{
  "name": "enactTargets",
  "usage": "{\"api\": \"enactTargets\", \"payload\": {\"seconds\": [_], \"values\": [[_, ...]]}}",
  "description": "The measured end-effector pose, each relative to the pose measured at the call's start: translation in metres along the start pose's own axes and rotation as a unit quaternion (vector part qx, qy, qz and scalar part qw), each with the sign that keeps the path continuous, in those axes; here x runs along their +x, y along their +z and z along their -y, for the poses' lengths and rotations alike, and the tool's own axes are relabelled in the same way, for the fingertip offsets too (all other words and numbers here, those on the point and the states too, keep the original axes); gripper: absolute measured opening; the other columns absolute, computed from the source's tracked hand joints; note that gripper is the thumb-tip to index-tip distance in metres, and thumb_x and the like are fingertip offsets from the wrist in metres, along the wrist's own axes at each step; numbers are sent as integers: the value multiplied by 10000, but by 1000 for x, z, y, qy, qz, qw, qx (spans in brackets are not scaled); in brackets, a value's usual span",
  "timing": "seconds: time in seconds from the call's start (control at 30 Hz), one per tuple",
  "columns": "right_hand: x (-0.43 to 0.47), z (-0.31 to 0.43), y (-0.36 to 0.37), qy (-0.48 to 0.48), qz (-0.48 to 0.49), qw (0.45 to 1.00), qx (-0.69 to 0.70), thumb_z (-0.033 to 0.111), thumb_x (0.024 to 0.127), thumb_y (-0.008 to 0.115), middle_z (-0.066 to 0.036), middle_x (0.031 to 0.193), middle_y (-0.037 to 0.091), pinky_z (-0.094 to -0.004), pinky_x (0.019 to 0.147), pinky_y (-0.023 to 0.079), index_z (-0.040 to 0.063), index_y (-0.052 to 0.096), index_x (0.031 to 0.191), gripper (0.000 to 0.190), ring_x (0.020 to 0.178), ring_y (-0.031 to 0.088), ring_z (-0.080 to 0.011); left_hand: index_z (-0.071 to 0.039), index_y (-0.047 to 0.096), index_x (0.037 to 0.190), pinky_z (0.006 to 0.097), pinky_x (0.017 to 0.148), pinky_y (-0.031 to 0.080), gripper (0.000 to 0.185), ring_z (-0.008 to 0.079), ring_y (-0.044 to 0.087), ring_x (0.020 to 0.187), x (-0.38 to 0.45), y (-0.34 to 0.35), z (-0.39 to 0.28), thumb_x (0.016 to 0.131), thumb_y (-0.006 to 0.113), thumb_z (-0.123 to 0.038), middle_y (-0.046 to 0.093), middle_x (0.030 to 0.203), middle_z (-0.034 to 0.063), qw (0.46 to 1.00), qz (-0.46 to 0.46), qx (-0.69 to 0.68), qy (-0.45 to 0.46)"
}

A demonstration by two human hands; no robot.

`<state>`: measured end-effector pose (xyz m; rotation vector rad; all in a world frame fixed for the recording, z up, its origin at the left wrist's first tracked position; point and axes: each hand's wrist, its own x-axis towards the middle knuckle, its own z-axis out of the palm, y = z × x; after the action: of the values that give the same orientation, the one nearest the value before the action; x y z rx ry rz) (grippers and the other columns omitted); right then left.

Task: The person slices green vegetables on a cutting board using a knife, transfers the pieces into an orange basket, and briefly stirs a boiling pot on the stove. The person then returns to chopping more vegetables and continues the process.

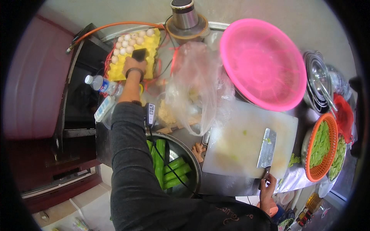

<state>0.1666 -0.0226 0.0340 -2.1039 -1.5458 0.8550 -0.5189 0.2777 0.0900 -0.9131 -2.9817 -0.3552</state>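
Observation:
My left hand (133, 64) reaches out over a yellow egg tray (115, 72) and grips a dark flat object, apparently a phone (140, 54). Several eggs (131, 42) fill the tray's far part. My right hand (267, 189) holds the dark handle of a cleaver (266, 150). The cleaver's blade lies flat on a white cutting board (225, 150), with bits of green on it. Under my left sleeve, a metal basin (198, 173) holds green peeled vegetable lengths (176, 176), partly hidden by the arm.
A pink plastic basin (260, 63) stands behind the board, beside a clear plastic bag (192, 92). Ginger (199, 151) lies left of the board. An orange basket (332, 150) of green slices is at right. A plastic bottle (104, 85) and a cabled controller (150, 114) flank my left arm.

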Motion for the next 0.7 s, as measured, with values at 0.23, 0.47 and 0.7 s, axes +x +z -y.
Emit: {"api": "enactTargets", "payload": {"seconds": [0.23,0.47,0.7], "values": [[1,5,3,20,-13,1000,0,90,772,689,-120,1135,536,-371,814,467,39,545,1200,455,985,576,-247,29,479,1178,439,927,453,752,365,635,1022,7,9,-5,666,707,-471,660,1068,223,999,-28,30,10],[9,23,-2,-65,-5,992,-104,43,725,714,-144,1040,554,-388,813,472,32,548,1174,479,919,572,-299,49,480,1253,436,952,441,822,379,570,1120,-11,-13,7,716,704,-531,577,1206,277,997,-37,-46,50],[37,20,-3,-53,22,998,-38,55,720,690,-179,1000,591,-401,827,480,18,548,1130,436,930,603,-337,-37,669,975,426,741,512,417,351,662,854,-208,-117,142,849,614,-431,679,846,196,941,241,-13,235]]}}
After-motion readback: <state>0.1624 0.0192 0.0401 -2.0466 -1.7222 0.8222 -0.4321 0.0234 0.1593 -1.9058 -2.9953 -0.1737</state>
